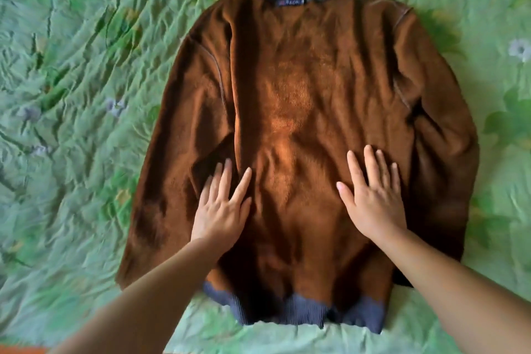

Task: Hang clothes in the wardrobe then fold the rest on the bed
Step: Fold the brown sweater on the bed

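The brown sweater (pixel 301 112) lies spread out and unfolded on the green bed (pixel 71 72), sleeves alongside its body, with the left hand (pixel 221 207) and right hand (pixel 373 195) pressed flat and grasping nothing, so folding seems barely begun, and its blue neck label (pixel 290 2) is too blurred to read.

Bed (pixel 71 66) under wrinkled green floral cover; brown fleecy sweater (pixel 301 95) spread flat on it.
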A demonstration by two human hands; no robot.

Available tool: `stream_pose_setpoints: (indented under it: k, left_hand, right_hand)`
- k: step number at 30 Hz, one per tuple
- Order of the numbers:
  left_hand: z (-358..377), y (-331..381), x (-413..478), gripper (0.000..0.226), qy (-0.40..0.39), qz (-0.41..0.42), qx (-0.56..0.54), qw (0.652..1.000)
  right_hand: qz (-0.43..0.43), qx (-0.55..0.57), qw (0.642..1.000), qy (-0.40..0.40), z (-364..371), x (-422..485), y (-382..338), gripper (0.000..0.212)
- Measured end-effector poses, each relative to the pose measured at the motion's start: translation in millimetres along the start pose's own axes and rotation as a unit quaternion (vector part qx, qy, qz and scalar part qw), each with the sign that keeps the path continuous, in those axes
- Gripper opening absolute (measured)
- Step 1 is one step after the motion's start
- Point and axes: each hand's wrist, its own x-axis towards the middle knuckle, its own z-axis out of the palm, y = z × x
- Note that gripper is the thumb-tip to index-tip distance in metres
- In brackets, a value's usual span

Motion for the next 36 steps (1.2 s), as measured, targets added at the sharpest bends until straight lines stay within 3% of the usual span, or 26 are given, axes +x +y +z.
stream_pose_setpoints:
  k: [7, 11, 14, 16, 21, 26, 33, 36]
  left_hand:
    - [33, 9, -122, 0.075, -0.039, 0.0, 0.02, 0.999]
    - [47, 3, -175, 0.1, -0.057, 0.031, 0.021, 0.998]
    - [46, -7, -191, 0.107, -0.047, 0.022, -0.014, 0.999]
    - [42, -13, -186, 0.099, -0.034, 0.004, -0.04, 0.999]
    - [31, -17, -159, 0.075, 0.031, 0.01, -0.052, 0.998]
    - [11, -9, -152, 0.052, 0.078, 0.001, -0.064, 0.995]
    - [-30, -54, -174, 0.049, 0.092, -0.004, 0.0, 0.996]
    - [-22, -53, -182, 0.048, 0.03, 0.004, 0.055, 0.998]
  right_hand:
    - [0.045, 0.074, 0.996, 0.007, 7, -131, -17, 0.072]
    - [0.099, 0.162, 0.982, -0.003, 15, -192, -24, 0.095]
    - [0.059, 0.136, 0.988, -0.053, 21, -223, -25, 0.105]
    - [0.022, 0.094, 0.994, -0.059, 24, -232, -23, 0.097]
    - [-0.043, 0.046, 0.997, 0.055, 33, -222, -13, 0.061]
    - [-0.085, 0.072, 0.989, 0.1, 16, -213, 8, 0.024]
    - [-0.029, 0.098, 0.989, 0.11, -38, -225, 65, 0.035]
    - [-0.064, 0.023, 0.997, 0.026, -37, -231, 64, 0.039]
